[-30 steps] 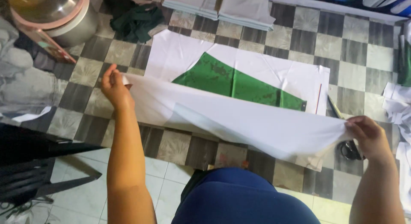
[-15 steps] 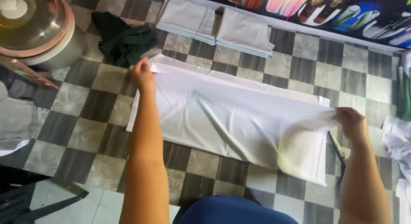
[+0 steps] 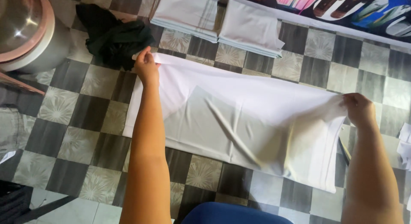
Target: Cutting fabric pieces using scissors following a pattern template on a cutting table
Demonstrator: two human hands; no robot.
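A: Why is the white cloth [image 3: 239,121] stretched flat on the checkered floor [image 3: 85,121]?

B: The left hand [image 3: 146,66] and right hand [image 3: 358,109] each pinch a far corner, pulling it taut.

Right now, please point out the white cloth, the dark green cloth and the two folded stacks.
white cloth [image 3: 239,117], head view, middle of the spread sheet.
dark green cloth [image 3: 113,37], head view, centre of the crumpled heap.
folded stacks [image 3: 188,12], head view, top of the left stack.
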